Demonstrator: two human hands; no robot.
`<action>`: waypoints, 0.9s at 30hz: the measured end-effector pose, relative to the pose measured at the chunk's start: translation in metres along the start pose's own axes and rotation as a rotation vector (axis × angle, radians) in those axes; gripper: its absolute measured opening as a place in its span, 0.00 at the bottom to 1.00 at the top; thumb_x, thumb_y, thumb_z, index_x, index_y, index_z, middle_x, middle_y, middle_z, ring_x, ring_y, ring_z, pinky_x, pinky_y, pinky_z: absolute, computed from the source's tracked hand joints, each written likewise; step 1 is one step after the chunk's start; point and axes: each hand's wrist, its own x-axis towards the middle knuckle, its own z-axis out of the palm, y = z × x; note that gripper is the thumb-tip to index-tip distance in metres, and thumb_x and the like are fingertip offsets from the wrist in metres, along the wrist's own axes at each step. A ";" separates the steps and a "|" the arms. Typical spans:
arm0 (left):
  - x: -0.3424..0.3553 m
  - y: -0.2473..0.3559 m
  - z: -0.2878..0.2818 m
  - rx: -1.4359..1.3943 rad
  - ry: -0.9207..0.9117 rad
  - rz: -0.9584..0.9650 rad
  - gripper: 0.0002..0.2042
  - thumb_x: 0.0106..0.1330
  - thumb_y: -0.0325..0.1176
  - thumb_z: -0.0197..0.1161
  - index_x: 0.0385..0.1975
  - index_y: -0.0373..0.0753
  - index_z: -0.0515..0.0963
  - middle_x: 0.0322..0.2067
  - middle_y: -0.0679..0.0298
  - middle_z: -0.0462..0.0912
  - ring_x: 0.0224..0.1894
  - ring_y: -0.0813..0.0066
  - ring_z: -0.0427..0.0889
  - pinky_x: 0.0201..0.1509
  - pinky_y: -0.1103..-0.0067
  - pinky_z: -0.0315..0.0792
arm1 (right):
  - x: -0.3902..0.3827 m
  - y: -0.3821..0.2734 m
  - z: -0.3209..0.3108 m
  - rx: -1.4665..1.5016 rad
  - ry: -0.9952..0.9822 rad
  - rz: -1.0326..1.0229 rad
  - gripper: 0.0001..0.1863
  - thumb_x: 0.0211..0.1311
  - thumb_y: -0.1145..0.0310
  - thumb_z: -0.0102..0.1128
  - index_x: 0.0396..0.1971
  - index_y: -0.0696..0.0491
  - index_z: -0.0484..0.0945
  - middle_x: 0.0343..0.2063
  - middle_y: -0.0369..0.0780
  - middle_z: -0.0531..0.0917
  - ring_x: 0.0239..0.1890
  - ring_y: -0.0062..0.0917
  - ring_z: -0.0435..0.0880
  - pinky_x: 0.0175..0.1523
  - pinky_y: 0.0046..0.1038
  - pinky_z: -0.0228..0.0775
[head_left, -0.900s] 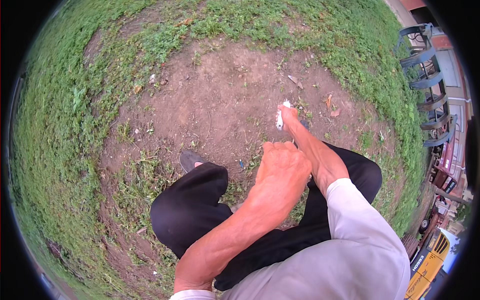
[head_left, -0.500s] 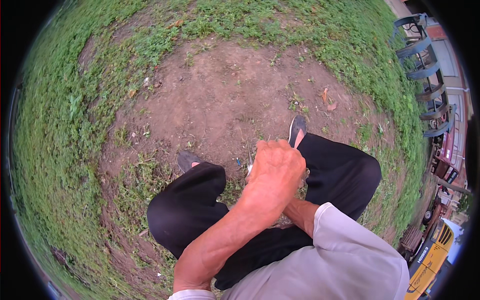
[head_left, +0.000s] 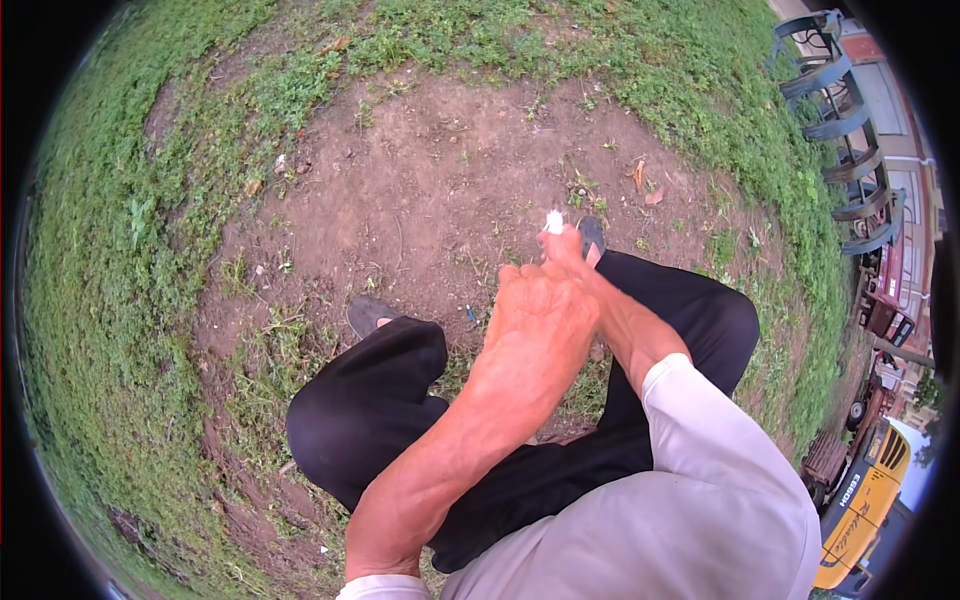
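Observation:
My left hand (head_left: pixel 540 325) is a fist, knuckles up, over the gap between my bent legs; whatever it may grip is hidden. Just beyond it and slightly right, my right hand (head_left: pixel 561 246) is closed around a small white object (head_left: pixel 554 222) with a ragged-looking tip, too small to identify. My right wrist is partly behind my left hand. Below are my black trousers (head_left: pixel 350 430) and two grey shoes, the left one (head_left: pixel 368 315) resting on bare soil and the right one (head_left: pixel 591 232) beside my right hand.
Around the dirt patch (head_left: pixel 420 170) grow low green weeds (head_left: pixel 130 300), with scattered dry leaves (head_left: pixel 640 178). Along the right rim stand a blue curved metal frame (head_left: pixel 850 130), a red vehicle (head_left: pixel 883 285), a yellow machine (head_left: pixel 862 500) and a building wall (head_left: pixel 890 85).
About half a second ago my right hand was mostly hidden beneath my left; now it is farther forward, with the white object showing again. My left hand has shifted slightly up and left.

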 end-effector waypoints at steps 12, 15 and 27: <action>0.013 0.009 -0.003 -0.077 -0.038 0.034 0.06 0.53 0.25 0.63 0.31 0.34 0.81 0.30 0.54 0.82 0.37 0.60 0.85 0.44 0.70 0.75 | -0.036 0.093 0.010 -0.205 -0.014 0.173 0.17 0.57 0.66 0.63 0.42 0.62 0.80 0.28 0.46 0.84 0.32 0.32 0.86 0.33 0.35 0.77; 0.013 0.012 -0.004 -0.035 -0.097 0.016 0.07 0.53 0.26 0.63 0.31 0.34 0.82 0.30 0.55 0.83 0.37 0.60 0.85 0.44 0.69 0.75 | -0.141 0.105 0.070 -0.081 -0.014 0.211 0.13 0.57 0.67 0.62 0.39 0.60 0.79 0.26 0.44 0.82 0.29 0.31 0.84 0.30 0.34 0.75; 0.011 0.037 -0.003 0.144 -0.002 -0.069 0.05 0.59 0.34 0.67 0.32 0.42 0.84 0.28 0.68 0.79 0.36 0.72 0.79 0.38 0.73 0.69 | -0.149 0.056 0.031 0.221 -0.278 0.160 0.05 0.56 0.75 0.61 0.30 0.54 0.73 0.18 0.36 0.75 0.15 0.24 0.75 0.18 0.28 0.69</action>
